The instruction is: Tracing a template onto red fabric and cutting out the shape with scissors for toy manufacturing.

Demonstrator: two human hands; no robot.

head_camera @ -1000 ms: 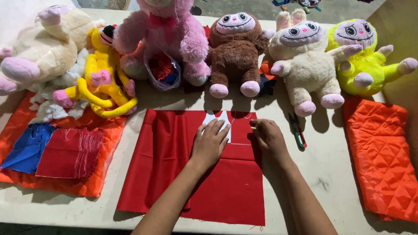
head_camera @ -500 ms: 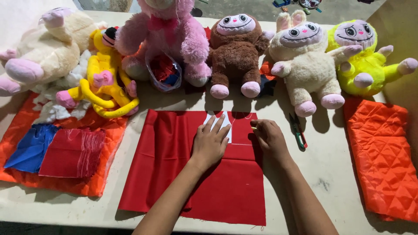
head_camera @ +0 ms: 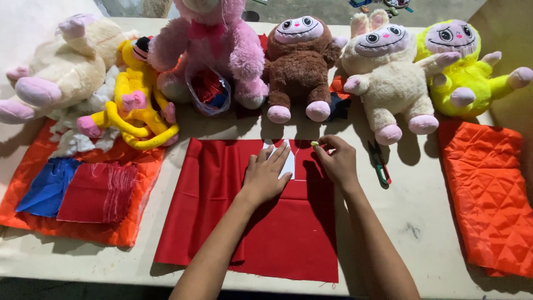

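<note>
We stood over a pale worktable lined at its far edge with plush toys: a cream one, a yellow long-armed one, a pink one, a brown one, a cream rabbit-eared one and a lime one. A red cloth lay flat before us, its long axis running from our body toward the toys. Near its far edge sat a small white template. Our left hand lay flat on it, fingers spread, pinning it to the cloth. Our right hand sat just to the right of the template, thumb and forefinger pinching a small pale-yellow piece of chalk at the template's upper right corner. So the right hand was the nearer to that free edge. Small snips lay just beyond the right hand, and orange quilted fabric farther right. At the left, blue and red scraps rested on another orange quilted piece.
</note>
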